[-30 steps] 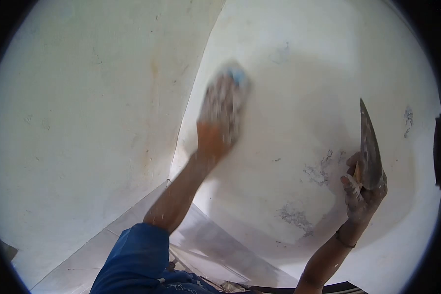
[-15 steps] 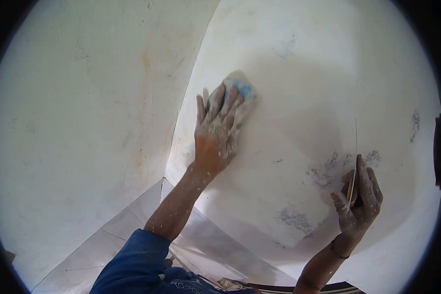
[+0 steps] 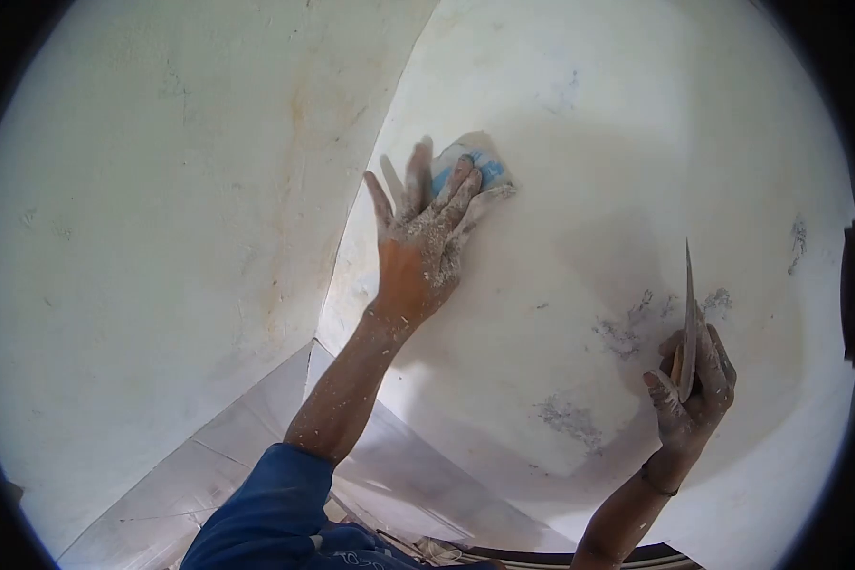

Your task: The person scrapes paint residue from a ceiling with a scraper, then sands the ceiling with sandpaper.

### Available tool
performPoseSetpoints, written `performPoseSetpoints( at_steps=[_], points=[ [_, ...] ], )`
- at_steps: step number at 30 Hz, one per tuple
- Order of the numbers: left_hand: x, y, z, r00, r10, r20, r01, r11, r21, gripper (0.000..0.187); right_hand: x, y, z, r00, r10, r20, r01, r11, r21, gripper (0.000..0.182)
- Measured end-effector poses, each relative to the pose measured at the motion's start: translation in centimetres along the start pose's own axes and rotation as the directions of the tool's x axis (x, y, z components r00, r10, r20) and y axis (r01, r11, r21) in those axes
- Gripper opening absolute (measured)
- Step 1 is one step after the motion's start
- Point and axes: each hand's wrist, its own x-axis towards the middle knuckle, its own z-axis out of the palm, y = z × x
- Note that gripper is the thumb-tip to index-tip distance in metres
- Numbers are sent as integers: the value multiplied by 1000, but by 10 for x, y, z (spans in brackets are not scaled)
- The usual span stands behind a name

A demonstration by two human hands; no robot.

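Note:
Dusted with white powder, my left hand point(image 3: 426, 228) presses a blue and white sheet point(image 3: 492, 169) against the pale wall point(image 3: 560, 247). Its thumb and nearer fingers rest on the sheet, while two other fingers spread off to the left. At the lower right, my right hand point(image 3: 698, 385) grips a thin scraper point(image 3: 689, 323), seen nearly edge-on with its tip pointing up. The scraper stands apart from the sheet, in front of rough grey patches point(image 3: 622, 337) on the wall.
A second wall surface point(image 3: 171, 209) meets this one along a corner line at the left. Pale tile-like panels point(image 3: 176, 484) run along the lower left. Another grey patch point(image 3: 570, 423) lies lower down, and a dark object point(image 3: 852, 294) sits at the right edge.
My left hand has shifted slightly, its outer fingers spread wider and more of the sheet showing. In my right hand the scraper has turned, showing more of its blade.

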Motion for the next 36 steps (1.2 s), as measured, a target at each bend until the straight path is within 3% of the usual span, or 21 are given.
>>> performPoseSetpoints(
  at_steps=[2, 4, 6, 8, 10, 12, 13, 16, 20, 21, 23, 25, 26, 27, 28, 29, 30, 31, 32, 34, 36],
  points=[
    [-21, 3, 0, 1000, 13, 25, -12, 999, -35, 47, -1, -3, -2, 993, 120, 0, -120, 987, 105, 61],
    [-46, -4, 12, 980, -9, 198, 27, 996, -90, 48, 1, -1, -3, 978, 200, 66, -206, 974, 95, 63],
    [-36, -6, 7, 990, 17, 137, -12, 999, -37, 45, -6, -1, -7, 977, 193, 95, -203, 973, 113, 64],
    [-3, -5, 3, 999, -10, -47, 10, 1000, 9, 42, -16, 9, -3, 972, 213, -99, -166, 922, 348, 66],
    [-7, 10, 7, 993, -78, -87, 73, 996, -59, 41, -18, 10, -2, 973, 191, -128, -128, 913, 388, 61],
    [-41, 19, 4, 992, -108, 69, 110, 994, -29, 42, -16, 8, -6, 986, 163, -29, -142, 924, 355, 58],
    [-62, 12, 3, 990, -102, 98, 113, 987, -115, 45, -16, 8, -9, 987, 162, 20, -159, 924, 347, 55],
    [-91, -10, -29, 960, -140, 244, 101, 981, 167, 43, -18, 8, -6, 977, 200, -76, -142, 869, 473, 54],
    [-97, -26, -75, 984, -163, 68, 145, 966, 214, 28, -18, 8, -6, 986, 119, -118, -48, 875, 481, 53],
    [-110, -29, -78, 996, -86, 29, 79, 978, 193, 24, -25, 15, -4, 983, 135, -122, -58, 868, 492, 53],
    [-174, -42, -74, 959, -283, 3, 280, 949, 148, 19, -27, 16, -7, 991, 132, -24, -102, 856, 507, 58],
    [-259, -41, -69, 942, -327, 77, 274, 881, 386, 13, -25, 11, -8, 991, 132, -11, -110, 869, 483, 56],
    [-296, -29, -67, 915, -398, 69, 354, 872, 340, 14, -23, 13, -10, 992, 123, 5, -112, 883, 457, 54],
    [-342, -19, -61, 899, -428, 88, 356, 835, 420, 11, -21, 21, -11, 1000, 17, 3, -16, 867, 499, 49],
    [-387, -20, -64, 722, -617, 312, 588, 785, 192, 13, -19, 25, -12, 1000, 18, -2, -15, 868, 497, 49],
    [-418, -1, -66, 541, -714, 445, 657, 689, 306, 18, -17, 26, -11, 1000, -13, -7, 15, 868, 497, 49],
    [-467, -1, -69, 318, -720, 617, 615, 651, 444, 21, -17, 24, -10, 999, -42, -11, 41, 864, 501, 48],
    [-573, -37, -54, 134, -632, 763, 498, 708, 500, 24, -17, 20, -6, 999, -35, -23, 42, 868, 495, 48],
    [-593, -18, -58, -7, -612, 791, 514, 676, 528, 28, -15, 16, -4, 995, -47, -83, 81, 875, 478, 49],
    [-602, 11, -48, -272, -310, 911, 413, 817, 402, 27, -23, 13, 2, 988, -57, -140, 116, 881, 460, 51],
    [-643, 26, -43, -431, -103, 896, 323, 910, 260, 29, -49, 13, 12, 989, -130, -76, 149, 915, 375, 56]
  ],
)
